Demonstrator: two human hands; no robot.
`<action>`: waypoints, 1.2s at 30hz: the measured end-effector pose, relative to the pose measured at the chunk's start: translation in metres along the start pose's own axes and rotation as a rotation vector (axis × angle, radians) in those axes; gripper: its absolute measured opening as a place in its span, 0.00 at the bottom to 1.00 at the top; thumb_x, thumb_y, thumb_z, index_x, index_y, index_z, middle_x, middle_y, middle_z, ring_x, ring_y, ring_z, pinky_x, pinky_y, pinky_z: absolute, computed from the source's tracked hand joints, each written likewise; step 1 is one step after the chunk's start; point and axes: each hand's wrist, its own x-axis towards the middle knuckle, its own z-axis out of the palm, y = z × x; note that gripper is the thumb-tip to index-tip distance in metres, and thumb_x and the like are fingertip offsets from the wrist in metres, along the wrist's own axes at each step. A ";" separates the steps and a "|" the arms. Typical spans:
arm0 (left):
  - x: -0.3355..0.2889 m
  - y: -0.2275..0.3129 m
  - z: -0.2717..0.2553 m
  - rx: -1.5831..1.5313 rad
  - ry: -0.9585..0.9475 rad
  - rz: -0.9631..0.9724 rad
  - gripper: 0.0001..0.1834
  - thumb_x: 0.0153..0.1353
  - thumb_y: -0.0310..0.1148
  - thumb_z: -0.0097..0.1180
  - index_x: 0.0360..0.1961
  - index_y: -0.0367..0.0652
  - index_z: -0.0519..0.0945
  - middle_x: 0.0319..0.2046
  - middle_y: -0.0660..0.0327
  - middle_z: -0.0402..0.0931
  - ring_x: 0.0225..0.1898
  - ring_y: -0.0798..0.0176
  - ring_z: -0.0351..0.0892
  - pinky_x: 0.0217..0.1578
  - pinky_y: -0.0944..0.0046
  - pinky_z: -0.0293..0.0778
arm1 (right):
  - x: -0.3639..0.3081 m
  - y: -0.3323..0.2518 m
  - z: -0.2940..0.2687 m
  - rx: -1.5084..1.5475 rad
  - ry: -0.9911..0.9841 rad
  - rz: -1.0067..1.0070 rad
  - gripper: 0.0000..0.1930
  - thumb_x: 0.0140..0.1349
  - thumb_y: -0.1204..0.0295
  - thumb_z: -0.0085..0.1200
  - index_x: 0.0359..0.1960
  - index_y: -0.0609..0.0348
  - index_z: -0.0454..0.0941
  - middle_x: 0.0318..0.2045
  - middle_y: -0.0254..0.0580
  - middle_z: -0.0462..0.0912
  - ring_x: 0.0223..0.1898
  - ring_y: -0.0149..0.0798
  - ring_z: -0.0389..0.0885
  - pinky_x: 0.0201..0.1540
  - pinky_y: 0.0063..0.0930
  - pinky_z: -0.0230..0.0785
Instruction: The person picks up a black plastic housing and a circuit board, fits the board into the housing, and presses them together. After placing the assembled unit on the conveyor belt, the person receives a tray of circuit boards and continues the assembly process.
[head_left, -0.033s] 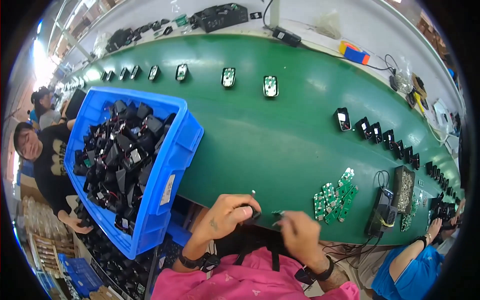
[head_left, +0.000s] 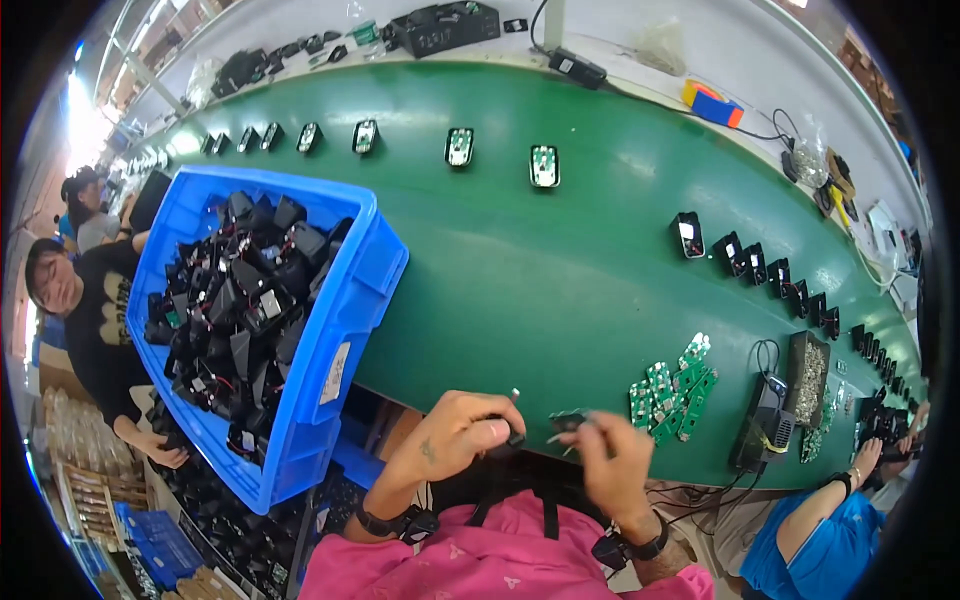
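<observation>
My left hand point(head_left: 455, 438) is closed around a small black plastic housing point(head_left: 512, 438) above the table's near edge, and a small pale tip sticks up by the thumb. To its right, my right hand point(head_left: 618, 458) pinches a green circuit board point(head_left: 568, 419) by one end. Motion blurs that hand somewhat, and its fingers partly hide the board. The board and housing are apart. Just right of this hand lies a loose pile of green circuit boards point(head_left: 672, 390) on the green table point(head_left: 500, 280).
A blue crate point(head_left: 365, 270) heaped with black housings point(head_left: 245, 270) stands at the left. Housings with boards point(head_left: 544, 167) line the far side; more black housings point(head_left: 688, 237) run along the right. A black power box point(head_left: 762, 425) sits near a tray of small parts point(head_left: 808, 378). Co-workers flank both sides.
My right hand has moved slightly right, and more of the circuit board now shows. My left hand stays nearly in place with the black housing.
</observation>
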 end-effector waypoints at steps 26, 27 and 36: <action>-0.017 -0.019 0.035 -0.640 -0.020 -0.352 0.31 0.60 0.30 0.63 0.62 0.35 0.66 0.47 0.56 0.73 0.29 0.68 0.79 0.25 0.73 0.74 | -0.019 -0.009 0.014 0.317 0.086 0.006 0.14 0.52 0.87 0.61 0.39 0.60 0.86 0.40 0.42 0.79 0.37 0.33 0.77 0.40 0.25 0.73; -0.016 -0.024 0.035 -0.730 -0.018 -0.332 0.33 0.58 0.28 0.64 0.64 0.36 0.64 0.49 0.55 0.72 0.30 0.67 0.81 0.22 0.73 0.76 | -0.015 -0.007 0.007 0.159 0.004 -0.122 0.16 0.48 0.88 0.59 0.39 0.61 0.86 0.37 0.42 0.79 0.36 0.35 0.77 0.40 0.25 0.72; -0.015 -0.027 0.042 -0.900 -0.053 -0.321 0.41 0.53 0.20 0.65 0.67 0.39 0.60 0.52 0.52 0.69 0.36 0.66 0.80 0.32 0.66 0.82 | -0.013 -0.008 0.007 0.210 0.047 -0.166 0.15 0.49 0.92 0.55 0.39 0.67 0.84 0.30 0.47 0.84 0.29 0.37 0.81 0.31 0.26 0.72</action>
